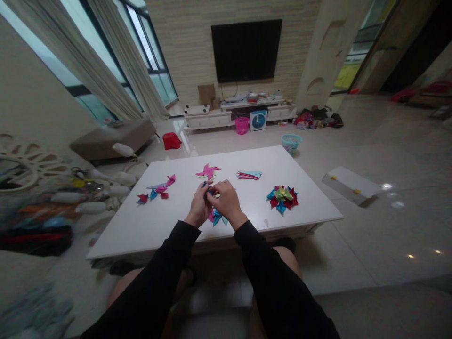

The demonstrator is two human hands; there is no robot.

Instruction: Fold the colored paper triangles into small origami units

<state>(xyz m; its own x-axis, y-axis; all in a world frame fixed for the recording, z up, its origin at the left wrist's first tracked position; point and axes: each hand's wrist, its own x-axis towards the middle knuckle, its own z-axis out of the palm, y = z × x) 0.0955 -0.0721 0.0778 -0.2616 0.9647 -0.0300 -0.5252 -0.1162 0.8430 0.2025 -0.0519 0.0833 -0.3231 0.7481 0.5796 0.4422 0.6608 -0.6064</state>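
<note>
My left hand (198, 207) and my right hand (229, 200) meet above the front middle of the white table (169, 226). Pinched between their fingers is a small piece of dark blue folded paper (205, 184), mostly covered by the fingers. Just below my hands lie blue and pink folded papers (217, 219), partly hidden. Beyond them rests a pink pinwheel-shaped paper (208, 171) with some green under it. A stack of pink and light blue paper strips (249, 175) lies to its right.
A pile of shiny origami pieces (282, 197) sits on the table's right side. Several folded pieces (161, 189) are spread on the left. On the floor stand a white box (348, 186), a turquoise basket (291, 142) and a red stool (171, 141).
</note>
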